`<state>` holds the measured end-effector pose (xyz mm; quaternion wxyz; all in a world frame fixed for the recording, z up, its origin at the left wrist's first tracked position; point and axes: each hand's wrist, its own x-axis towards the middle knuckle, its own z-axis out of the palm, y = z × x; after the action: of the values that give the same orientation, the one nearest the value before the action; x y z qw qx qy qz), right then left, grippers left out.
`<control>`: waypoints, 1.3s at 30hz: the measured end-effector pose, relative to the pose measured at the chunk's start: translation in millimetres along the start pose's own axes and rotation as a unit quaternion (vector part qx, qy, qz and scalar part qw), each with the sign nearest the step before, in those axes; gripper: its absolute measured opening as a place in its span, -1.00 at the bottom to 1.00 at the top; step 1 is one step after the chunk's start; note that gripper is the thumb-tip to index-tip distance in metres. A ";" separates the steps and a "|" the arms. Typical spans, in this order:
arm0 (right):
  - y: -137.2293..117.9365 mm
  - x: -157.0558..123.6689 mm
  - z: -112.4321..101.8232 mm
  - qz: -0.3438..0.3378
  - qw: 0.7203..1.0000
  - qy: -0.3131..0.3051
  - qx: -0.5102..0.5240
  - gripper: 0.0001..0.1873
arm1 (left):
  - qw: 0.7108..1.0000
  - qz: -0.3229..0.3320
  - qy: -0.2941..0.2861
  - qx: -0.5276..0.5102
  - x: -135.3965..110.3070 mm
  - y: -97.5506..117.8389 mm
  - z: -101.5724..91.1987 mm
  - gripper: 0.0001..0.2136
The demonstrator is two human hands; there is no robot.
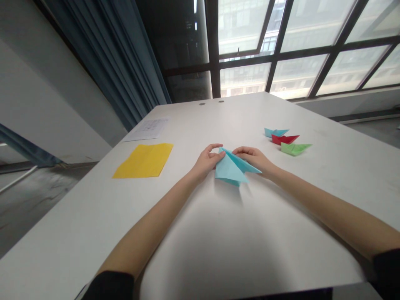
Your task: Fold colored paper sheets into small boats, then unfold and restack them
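Observation:
A partly folded sheet of light blue paper [230, 168] is held up over the white table, its flaps spread apart and pointing down and to the right. My left hand [207, 159] pinches its upper left edge between thumb and fingers. On the other side, my right hand [253, 158] grips the upper right part, with some of its fingers hidden behind the paper. To the right of it sit three folded paper boats: a blue boat [275, 132], a red boat [283, 139] and a green boat [295, 149], close together in a slanting row.
Yellow paper [143, 161] lies flat on the white table [200, 221] to the left. Behind it rests a printed sheet [146, 129]. Two round grey spots [202, 104] mark the table's far end. A blue curtain [115, 54] and windows [245, 29] stand beyond.

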<state>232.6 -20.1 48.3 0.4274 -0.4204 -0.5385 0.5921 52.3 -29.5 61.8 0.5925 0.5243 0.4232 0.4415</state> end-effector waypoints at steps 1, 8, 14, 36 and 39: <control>0.5 -0.1 -0.1 0.000 1.000 -0.005 -0.004 -0.82 | 1.000 0.002 -0.001 0.001 0.0 0.0 0.0 -0.57; 1.9 -1.7 -2.0 -0.044 0.994 -0.070 -0.076 -0.63 | 0.999 -0.016 0.031 -0.016 2.2 -1.1 0.6 -0.60; -6.7 -4.7 0.2 -0.116 0.971 -0.032 -0.205 -0.66 | 0.998 -0.002 0.057 -0.004 0.5 1.1 3.1 -0.57; -3.0 1.4 -6.4 -0.009 1.000 0.026 0.008 -0.79 | 0.989 0.033 0.066 0.125 5.5 -3.7 -5.1 -0.70; -4.7 1.2 -6.0 0.005 0.999 0.041 0.015 -0.79 | 0.987 0.052 0.067 0.138 6.0 -3.8 -5.7 -0.67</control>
<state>238.2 -17.0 52.5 0.4528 -0.4405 -0.5097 0.5841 48.6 -22.5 57.3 0.4611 0.5916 0.4905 0.4435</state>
